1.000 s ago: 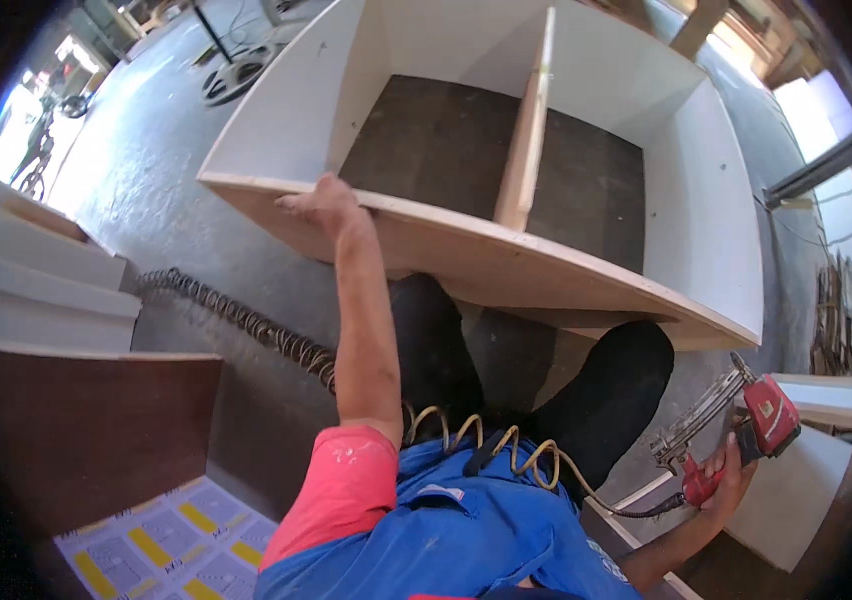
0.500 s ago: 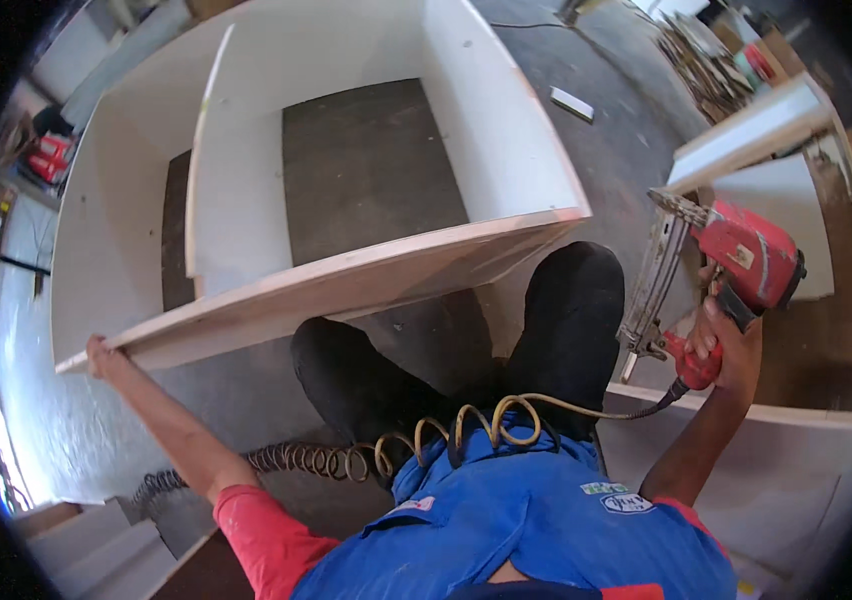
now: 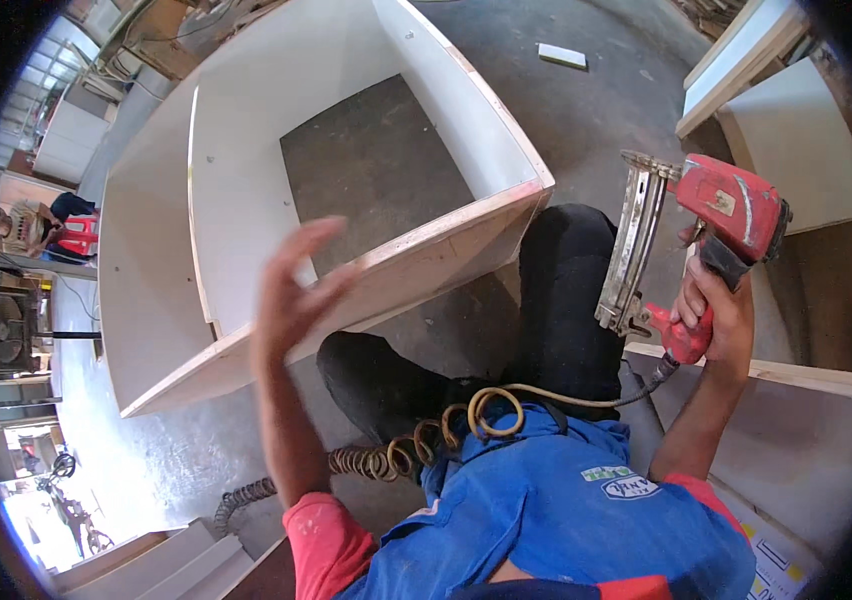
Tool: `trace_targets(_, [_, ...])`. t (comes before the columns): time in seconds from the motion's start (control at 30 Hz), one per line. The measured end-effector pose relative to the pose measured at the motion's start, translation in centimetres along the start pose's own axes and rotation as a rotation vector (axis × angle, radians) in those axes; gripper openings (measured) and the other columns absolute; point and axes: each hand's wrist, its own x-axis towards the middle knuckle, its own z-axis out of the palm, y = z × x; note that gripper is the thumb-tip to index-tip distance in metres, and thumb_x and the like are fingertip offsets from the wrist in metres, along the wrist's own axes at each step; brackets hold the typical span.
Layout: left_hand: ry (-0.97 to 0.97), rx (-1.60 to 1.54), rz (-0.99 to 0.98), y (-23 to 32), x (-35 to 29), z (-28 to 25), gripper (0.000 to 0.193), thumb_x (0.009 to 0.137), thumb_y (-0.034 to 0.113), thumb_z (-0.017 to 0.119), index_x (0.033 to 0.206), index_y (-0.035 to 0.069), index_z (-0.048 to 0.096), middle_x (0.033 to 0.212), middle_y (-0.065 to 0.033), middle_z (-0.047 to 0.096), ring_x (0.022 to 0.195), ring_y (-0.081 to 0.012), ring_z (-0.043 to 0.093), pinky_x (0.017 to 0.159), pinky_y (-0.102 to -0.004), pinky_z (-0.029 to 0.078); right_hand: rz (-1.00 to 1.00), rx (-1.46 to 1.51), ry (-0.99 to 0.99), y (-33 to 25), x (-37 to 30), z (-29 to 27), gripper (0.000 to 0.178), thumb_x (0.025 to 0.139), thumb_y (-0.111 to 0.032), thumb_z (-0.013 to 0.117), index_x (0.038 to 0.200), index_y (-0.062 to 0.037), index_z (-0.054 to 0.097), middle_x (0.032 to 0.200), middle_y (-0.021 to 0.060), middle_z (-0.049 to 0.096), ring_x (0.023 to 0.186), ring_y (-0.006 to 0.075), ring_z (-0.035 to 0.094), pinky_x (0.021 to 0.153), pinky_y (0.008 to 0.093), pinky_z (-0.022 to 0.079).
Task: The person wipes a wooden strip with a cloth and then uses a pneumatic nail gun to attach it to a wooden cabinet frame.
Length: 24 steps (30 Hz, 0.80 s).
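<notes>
A red pneumatic nail gun (image 3: 736,205) is in my right hand (image 3: 716,305), its fingers wrapped round the grip and its metal magazine on the left side. From its base a coiled yellow air hose (image 3: 496,410) runs across my lap to the left. My left hand (image 3: 298,290), slightly smeared by motion, is raised with fingers apart and holds nothing. Behind it in the picture lies a large white cabinet carcass (image 3: 241,140), open side up, with a divider (image 3: 193,210) inside. Its near wooden panel (image 3: 436,262) passes close in front of my knees.
A small white block (image 3: 562,56) lies on the floor (image 3: 596,110) past the cabinet. To my right stands another panel frame (image 3: 816,378), with white boards (image 3: 801,145) beyond. At the far left are a seated person (image 3: 41,225) and a fan (image 3: 8,328).
My left hand has let go of the near panel's left end and moved up and right. The nail gun has tilted slightly in my right hand. The view has turned, showing more at left.
</notes>
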Motion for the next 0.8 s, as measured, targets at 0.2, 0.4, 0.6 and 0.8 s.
trace_targets(0.2, [0.020, 0.155, 0.053, 4.3, 4.0, 7.9, 0.046, 0.075, 0.017, 0.081, 0.118, 0.008, 0.070, 0.109, -0.0101, 0.069, 0.105, -0.0293, 0.064, 0.094, -0.0405, 0.049, 0.026, 0.031, 0.002, 1.0, 0.9, -0.2, 0.034, 0.095, -0.016, 0.063, 0.124, 0.0010, 0.057, 0.056, -0.0039, 0.043, 0.043, 0.0069, 0.042, 0.047, 0.0269, 0.045])
trace_targets(0.4, [-0.051, 0.248, 0.248, 6.8, 8.1, 10.1, 0.041, 0.074, 0.017, 0.083, 0.113, 0.013, 0.073, 0.098, -0.0063, 0.069, 0.096, -0.0265, 0.064, 0.088, -0.0382, 0.049, 0.079, 0.104, 0.025, 2.1, 2.1, -1.3, 0.034, 0.097, -0.017, 0.059, 0.124, 0.0029, 0.056, 0.055, -0.0042, 0.041, 0.042, 0.0066, 0.041, 0.047, 0.0268, 0.046])
trace_targets(0.6, [-0.005, 0.312, 0.117, 5.0, 4.2, 7.5, 0.042, 0.071, 0.010, 0.085, 0.111, 0.012, 0.073, 0.103, -0.0062, 0.070, 0.097, -0.0254, 0.064, 0.089, -0.0381, 0.051, 0.083, 0.185, 0.073, 3.8, 2.1, -2.8, 0.035, 0.098, -0.019, 0.058, 0.124, 0.0044, 0.056, 0.054, -0.0045, 0.040, 0.041, 0.0067, 0.040, 0.046, 0.0270, 0.046])
trace_targets(0.8, [0.117, 0.241, 0.130, 2.8, 1.8, 6.1, 0.039, 0.069, 0.008, 0.085, 0.107, 0.010, 0.073, 0.099, -0.0050, 0.069, 0.091, -0.0268, 0.064, 0.086, -0.0384, 0.049, 0.097, 0.195, 0.056, 4.1, 2.7, -2.9, 0.036, 0.098, -0.021, 0.059, 0.124, 0.0036, 0.057, 0.054, -0.0048, 0.039, 0.042, 0.0062, 0.040, 0.046, 0.0262, 0.046])
